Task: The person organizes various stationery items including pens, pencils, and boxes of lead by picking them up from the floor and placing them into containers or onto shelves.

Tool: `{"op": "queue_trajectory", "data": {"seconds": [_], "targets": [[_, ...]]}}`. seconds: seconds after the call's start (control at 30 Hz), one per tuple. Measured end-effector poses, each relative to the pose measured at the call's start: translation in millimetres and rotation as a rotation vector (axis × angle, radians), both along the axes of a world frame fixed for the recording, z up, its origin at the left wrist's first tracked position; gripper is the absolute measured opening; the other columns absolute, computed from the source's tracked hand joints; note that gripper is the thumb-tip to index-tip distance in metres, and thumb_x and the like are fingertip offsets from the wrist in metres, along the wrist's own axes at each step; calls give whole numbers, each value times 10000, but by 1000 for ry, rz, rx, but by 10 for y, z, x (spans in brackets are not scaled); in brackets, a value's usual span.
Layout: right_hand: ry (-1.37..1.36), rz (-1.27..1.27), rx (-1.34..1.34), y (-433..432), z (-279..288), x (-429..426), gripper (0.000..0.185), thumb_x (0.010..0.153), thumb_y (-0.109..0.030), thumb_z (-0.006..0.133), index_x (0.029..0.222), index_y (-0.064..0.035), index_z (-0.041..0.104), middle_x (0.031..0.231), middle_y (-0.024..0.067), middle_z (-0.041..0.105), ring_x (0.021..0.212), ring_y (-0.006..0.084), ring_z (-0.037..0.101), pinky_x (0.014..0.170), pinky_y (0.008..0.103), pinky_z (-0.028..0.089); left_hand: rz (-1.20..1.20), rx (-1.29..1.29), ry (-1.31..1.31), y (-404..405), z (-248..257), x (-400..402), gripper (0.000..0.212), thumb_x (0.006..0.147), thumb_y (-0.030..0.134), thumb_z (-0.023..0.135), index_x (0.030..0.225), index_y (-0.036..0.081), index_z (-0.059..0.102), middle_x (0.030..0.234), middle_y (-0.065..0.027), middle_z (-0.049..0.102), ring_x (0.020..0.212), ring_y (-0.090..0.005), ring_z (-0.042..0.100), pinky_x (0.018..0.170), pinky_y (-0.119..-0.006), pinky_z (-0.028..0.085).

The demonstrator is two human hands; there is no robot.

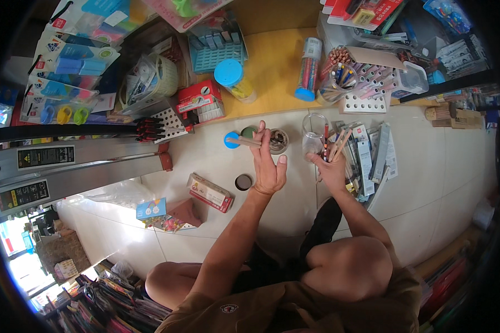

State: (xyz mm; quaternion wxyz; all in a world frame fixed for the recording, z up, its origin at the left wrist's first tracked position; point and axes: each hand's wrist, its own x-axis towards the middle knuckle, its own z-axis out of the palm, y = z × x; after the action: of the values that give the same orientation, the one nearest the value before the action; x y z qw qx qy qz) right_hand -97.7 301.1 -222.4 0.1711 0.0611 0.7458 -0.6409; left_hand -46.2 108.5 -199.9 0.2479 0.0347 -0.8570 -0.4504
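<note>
My left hand (269, 168) is raised over the tiled floor, with a few thin wooden sticks (242, 142), apparently pencils, between its fingers. My right hand (333, 170) grips several similar wooden sticks (340, 143), along with a dark red patterned one (326, 135). Its thumb reaches the base of a clear plastic jar (314, 125); whether it bears the jar's weight I cannot tell. Just beyond my left hand stands a round tub (279, 140) with dark contents. A blue lid (232, 140) and a green round piece (248, 132) lie beside it. Nearer me is a dark round lid (243, 182).
Flat stationery packets (364, 166) are heaped right of my right hand. A red-and-cream box (210, 193) and an open carton of colourful small items (177, 220) sit left. Ahead, the wooden shelf (271, 54) bears a blue-lidded jar (229, 74) and a pencil tube (308, 68).
</note>
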Motion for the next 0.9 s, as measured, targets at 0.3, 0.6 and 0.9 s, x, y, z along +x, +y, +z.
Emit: {"op": "queue_trajectory", "data": {"seconds": [0.3, 0.6, 0.9], "targets": [[63, 0, 1, 40, -37, 8, 354, 757, -90, 889, 1023, 7, 677, 759, -48, 543, 729, 52, 544, 662, 244, 472, 16, -17, 118, 56, -20, 172, 555, 916, 271, 612, 1382, -12, 509, 1586, -291, 197, 1501, -505, 200, 1210, -591, 189], [-141, 229, -251, 275, 623, -51, 468, 854, -59, 819, 1276, -9, 622, 1058, 22, 708, 825, 68, 619, 711, 238, 515, 59, 70, -48, 491, 856, -11, 748, 844, 172, 785, 1433, -54, 384, 1369, -255, 491, 1221, -365, 530, 1051, -443, 434], [-555, 184, -564, 673, 389, 40, 201, 997, -240, 692, 1051, -78, 587, 794, -13, 578, 569, 65, 452, 509, 235, 358, -107, 647, -474, 746, 516, -58, 646, 868, 92, 778, 1381, -22, 400, 1333, -204, 578, 1284, -293, 561, 1058, -385, 453]]}}
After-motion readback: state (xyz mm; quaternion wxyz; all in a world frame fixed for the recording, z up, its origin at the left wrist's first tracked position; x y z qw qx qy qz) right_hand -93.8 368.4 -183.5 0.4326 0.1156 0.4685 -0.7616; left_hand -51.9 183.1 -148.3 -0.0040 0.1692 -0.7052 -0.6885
